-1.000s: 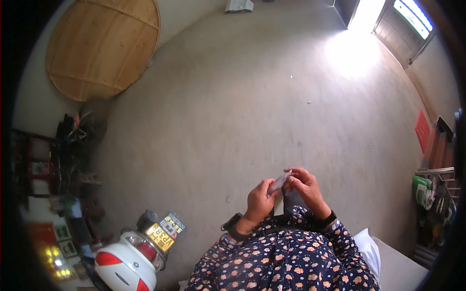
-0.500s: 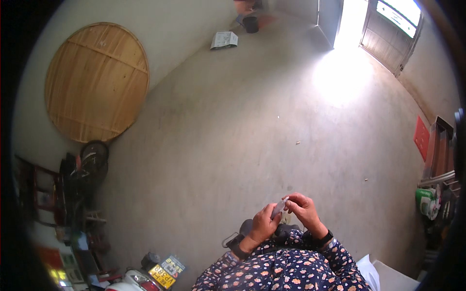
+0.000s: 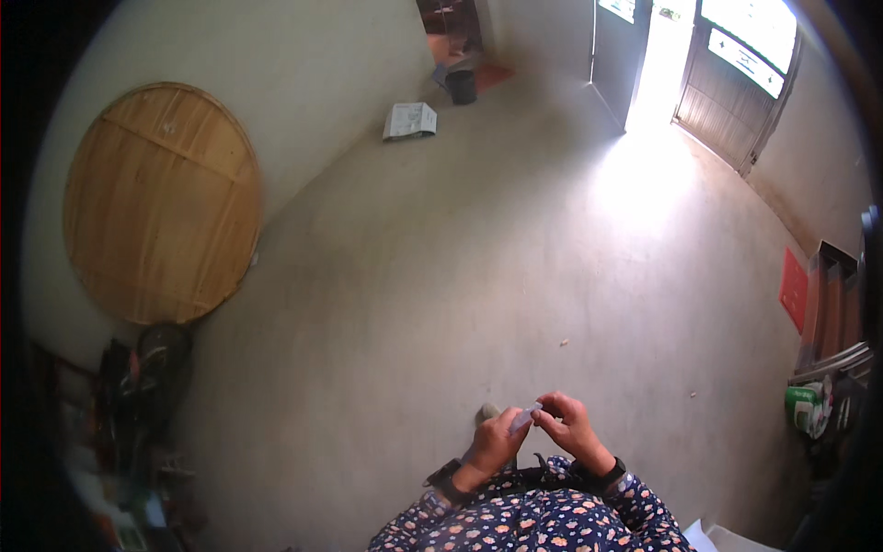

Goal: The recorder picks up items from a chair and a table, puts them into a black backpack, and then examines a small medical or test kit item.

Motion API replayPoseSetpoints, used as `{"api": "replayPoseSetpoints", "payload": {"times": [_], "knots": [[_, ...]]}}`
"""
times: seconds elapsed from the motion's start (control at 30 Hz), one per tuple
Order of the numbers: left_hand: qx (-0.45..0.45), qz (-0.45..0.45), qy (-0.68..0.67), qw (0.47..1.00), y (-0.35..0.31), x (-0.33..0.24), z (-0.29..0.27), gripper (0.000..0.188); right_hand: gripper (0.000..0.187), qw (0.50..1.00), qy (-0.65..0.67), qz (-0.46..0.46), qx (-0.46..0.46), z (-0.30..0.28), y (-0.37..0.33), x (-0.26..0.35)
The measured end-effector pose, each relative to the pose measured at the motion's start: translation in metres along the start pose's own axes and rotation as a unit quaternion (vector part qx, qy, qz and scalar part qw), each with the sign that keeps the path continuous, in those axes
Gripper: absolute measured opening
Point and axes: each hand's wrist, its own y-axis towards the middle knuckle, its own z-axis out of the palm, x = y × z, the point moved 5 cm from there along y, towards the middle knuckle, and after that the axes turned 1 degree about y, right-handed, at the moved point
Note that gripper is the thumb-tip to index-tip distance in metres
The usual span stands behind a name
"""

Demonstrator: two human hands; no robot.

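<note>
In front of my body, my left hand point(image 3: 494, 443) is closed around a small, pale, translucent flat piece point(image 3: 522, 419), too small to tell its kind. The piece points up and to the right. At its upper end the fingers of my right hand point(image 3: 570, 427) are pinched together, on or right beside the tip. Both wrists carry black bands, and the sleeves are dark with a floral print. A shoe point(image 3: 487, 412) shows just beyond my left hand.
A round wooden tabletop point(image 3: 166, 202) leans on the left wall, with dark clutter below it. Ahead are a folded paper or carton point(image 3: 410, 121), a dark bucket point(image 3: 462, 87) and a bright doorway point(image 3: 658, 83). At right stand a red panel point(image 3: 794, 287) and a green-white package point(image 3: 808, 408).
My view has tilted up, so the doorway and far wall show more and the motorbike at lower left has left view. Both hands stay together at the pale piece.
</note>
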Motion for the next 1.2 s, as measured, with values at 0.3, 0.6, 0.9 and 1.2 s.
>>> {"api": "replayPoseSetpoints", "payload": {"times": [0.3,0.6,0.9,1.2], "knots": [[0.083,-0.013,0.042,0.996,0.14,0.017,-0.027,0.035,0.012,0.975,-0.203,-0.089,-0.009,-0.015,0.138,0.05],[0.131,0.01,0.068,0.989,0.3,0.017,0.011,0.042,0.017,0.959,-0.255,-0.127,-0.003,-0.096,0.273,0.037],[0.199,0.039,0.088,0.975,0.464,-0.029,0.06,0.04,0.021,0.974,-0.209,-0.053,0.075,-0.211,0.404,0.042],[0.092,0.137,0.124,0.978,0.604,-0.028,0.067,0.018,0.026,0.982,-0.185,-0.005,0.023,-0.251,0.527,0.018]]}}
